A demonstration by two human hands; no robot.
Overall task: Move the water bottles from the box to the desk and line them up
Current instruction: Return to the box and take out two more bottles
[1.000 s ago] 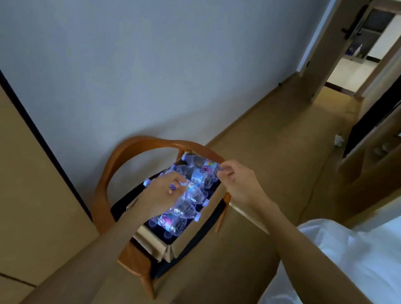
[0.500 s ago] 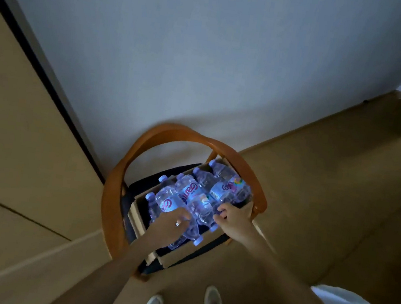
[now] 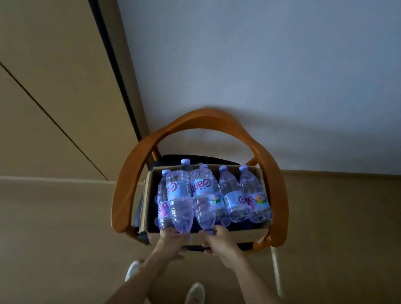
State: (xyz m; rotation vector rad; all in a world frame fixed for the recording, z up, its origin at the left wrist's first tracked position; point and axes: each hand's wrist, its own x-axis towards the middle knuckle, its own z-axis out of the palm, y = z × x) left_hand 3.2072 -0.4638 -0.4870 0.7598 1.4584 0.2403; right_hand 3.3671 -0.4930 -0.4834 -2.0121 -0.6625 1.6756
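From the head camera, a cardboard box (image 3: 234, 234) sits on the dark seat of a wooden chair (image 3: 123, 185) with a curved back rail, close to a pale wall. The water bottles (image 3: 203, 198) lie on their sides in the box, caps pointing away from the person, some stacked on others. The left hand (image 3: 170, 241) reaches to the base of one bottle at the near edge, and the right hand (image 3: 218, 242) rests at the near rim beside it. Both sets of fingers are curled at the bottle ends, but whether they truly pinch a bottle or the rim, I cannot tell. No desk is in view.

The risk I see: pulling a lower bottle may set the top ones rolling, and a tug on the rim could drag the box off the seat.

The bottles are clear, ribbed, thin plastic with glossy labels and pale caps; the cardboard is matte brown, the chair smooth and rounded.
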